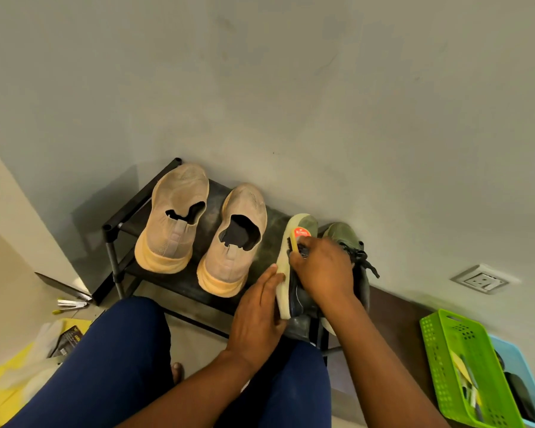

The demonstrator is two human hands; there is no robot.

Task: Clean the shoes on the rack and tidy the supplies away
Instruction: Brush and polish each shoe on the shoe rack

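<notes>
Left hand (260, 316) steadies tilted green shoe (291, 273) with flat fingers; right hand (323, 270) grips brush (300, 239)

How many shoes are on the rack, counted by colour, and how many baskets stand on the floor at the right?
Beige shoes: 2, one at the rack's left end, one beside it.
Green shoes: 2, one tilted on its side under both hands, one behind the right hand.
Baskets: 2, one green, one blue.
Total: 6.
</notes>
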